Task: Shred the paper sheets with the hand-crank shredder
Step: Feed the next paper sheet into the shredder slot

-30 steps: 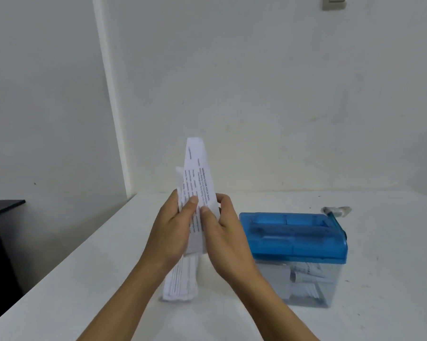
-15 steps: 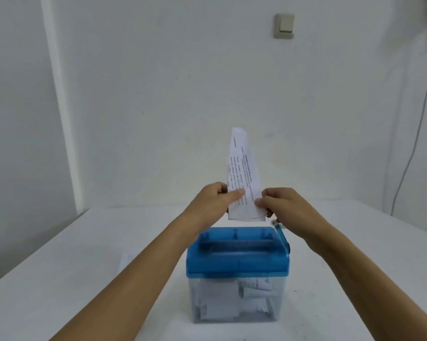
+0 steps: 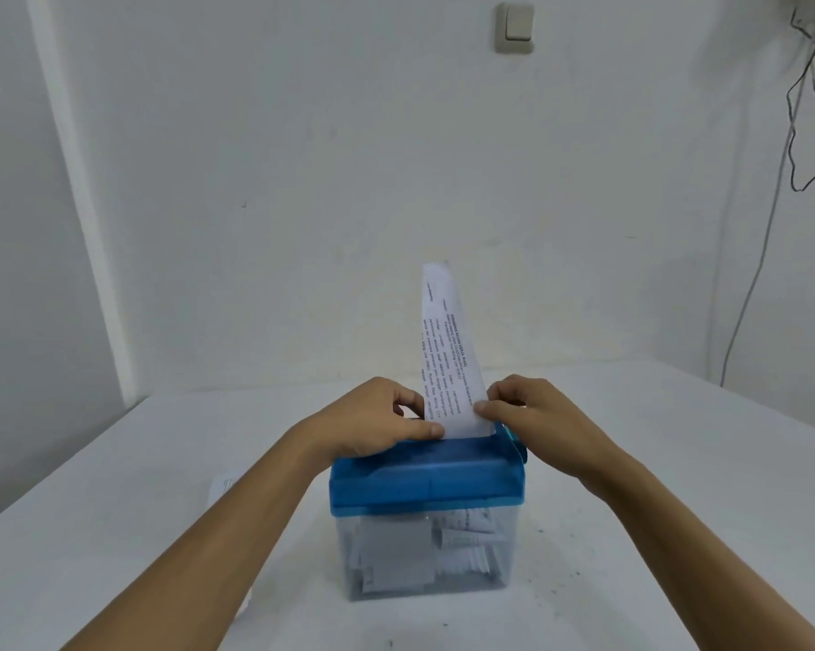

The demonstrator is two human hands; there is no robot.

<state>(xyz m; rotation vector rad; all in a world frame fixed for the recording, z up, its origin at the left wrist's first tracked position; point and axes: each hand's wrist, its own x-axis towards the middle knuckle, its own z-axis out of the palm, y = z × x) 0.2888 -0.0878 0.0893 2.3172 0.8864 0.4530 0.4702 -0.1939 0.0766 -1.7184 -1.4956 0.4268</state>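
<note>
Left hand [image 3: 372, 422] and right hand [image 3: 537, 415] each pinch a bottom corner of the paper strip [image 3: 448, 354], upright (keeps it straight) over the shredder [image 3: 424, 476] slot.

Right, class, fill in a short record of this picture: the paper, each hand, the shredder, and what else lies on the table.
paper: printed sheet, upright, lower end at the blue lid
left hand: pinches the sheet's left edge
right hand: pinches its right edge, above the crank
shredder: blue lid on clear bin of paper pieces
table: spare paper left of the shredder, behind the left arm
</note>
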